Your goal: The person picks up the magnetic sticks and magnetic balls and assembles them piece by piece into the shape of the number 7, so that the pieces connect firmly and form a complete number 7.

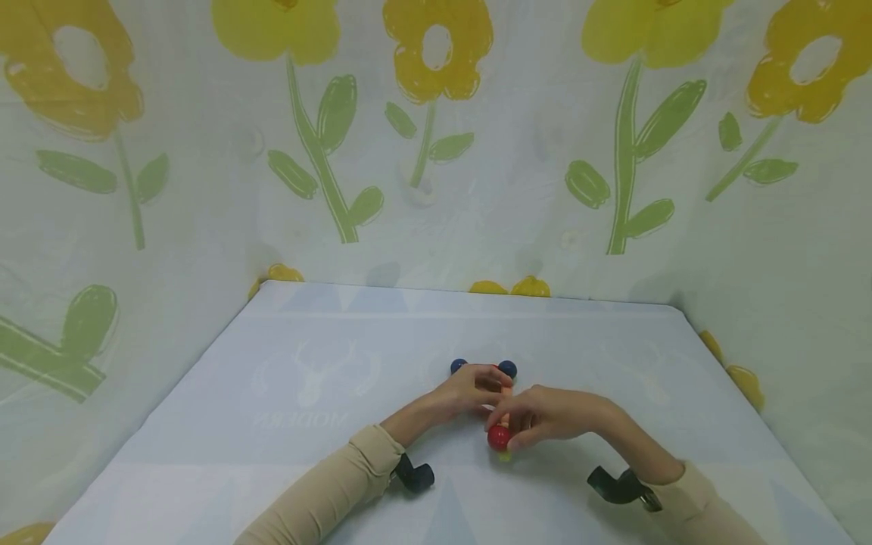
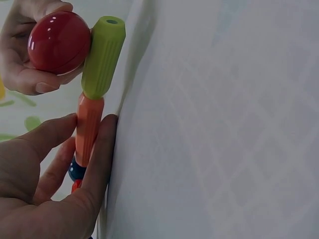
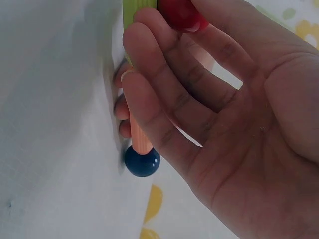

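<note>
My left hand (image 1: 470,390) pinches an orange grooved stick (image 2: 88,134) between thumb and fingers, low against the tabletop. In line with the stick's end stands a yellow-green stick (image 2: 103,57). My right hand (image 1: 559,415) holds a glossy red ball (image 1: 499,437) in its fingers, against the side of the green stick in the left wrist view. At the orange stick's far end sits a dark blue ball (image 3: 142,162). A second blue ball (image 1: 459,365) lies to its left, behind the left hand. A bit of red stick (image 2: 76,185) shows by the blue ball; the left hand hides much of it.
The white table (image 1: 327,446) has faint printed patterns and ends at a back edge. Behind and beside it hangs a curtain (image 1: 504,197) with yellow flowers and green leaves. Black wrist mounts (image 1: 414,475) sit under both forearms, close over the table.
</note>
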### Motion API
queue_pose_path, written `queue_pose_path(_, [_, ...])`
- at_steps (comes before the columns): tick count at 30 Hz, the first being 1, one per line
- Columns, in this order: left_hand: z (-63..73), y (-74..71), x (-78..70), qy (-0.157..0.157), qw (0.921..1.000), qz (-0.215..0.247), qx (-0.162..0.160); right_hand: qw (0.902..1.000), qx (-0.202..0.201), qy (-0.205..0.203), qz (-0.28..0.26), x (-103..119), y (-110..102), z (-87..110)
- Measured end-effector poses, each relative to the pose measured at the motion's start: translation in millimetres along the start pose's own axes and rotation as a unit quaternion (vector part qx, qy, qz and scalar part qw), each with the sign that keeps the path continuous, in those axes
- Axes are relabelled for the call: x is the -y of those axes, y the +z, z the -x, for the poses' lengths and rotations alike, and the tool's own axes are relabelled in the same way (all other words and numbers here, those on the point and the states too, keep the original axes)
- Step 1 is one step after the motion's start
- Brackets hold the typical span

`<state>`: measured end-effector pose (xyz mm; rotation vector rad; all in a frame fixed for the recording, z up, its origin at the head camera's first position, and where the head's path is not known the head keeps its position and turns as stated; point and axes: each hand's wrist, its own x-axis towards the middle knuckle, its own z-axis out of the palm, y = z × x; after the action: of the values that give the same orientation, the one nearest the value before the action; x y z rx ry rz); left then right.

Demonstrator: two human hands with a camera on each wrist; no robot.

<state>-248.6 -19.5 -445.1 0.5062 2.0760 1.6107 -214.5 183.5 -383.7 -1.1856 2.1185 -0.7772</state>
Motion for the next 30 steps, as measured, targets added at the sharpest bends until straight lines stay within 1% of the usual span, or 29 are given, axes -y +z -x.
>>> queue_pose_path(5, [0.5,-0.3,-0.1,0.004,1.0,-0.001,0.002,0.9997,0.018,-0.002,-0.019,1.3,2.6,-0.6])
queue_pose_path(10, [0.9,0.0,-0.3,0.008,0.9999,-0.01,-0.001,0.9993,0.033,0.006,-0.019,5.0,5.3,-0.3])
queue_pose_path(17, [1.3,-0.1,-1.6,0.006,1.0,0.002,0.002,0.9982,0.057,-0.013,-0.013,12.8,8.1,1.2])
queue_pose_path(23, [-0.4,-0.5,-2.0,0.009,1.0,-0.003,-0.002,0.9975,0.069,0.008,-0.012,15.0,9.5,2.2])
queue_pose_path(26, [-0.7,-0.6,-1.4,0.008,0.9999,0.007,0.001,0.9969,0.077,0.014,-0.014,13.4,10.5,2.1])
queue_pose_path(30, [-0.6,-0.3,-0.4,0.003,0.9994,0.032,0.009,0.9965,0.082,0.014,-0.008,10.9,12.2,1.4])
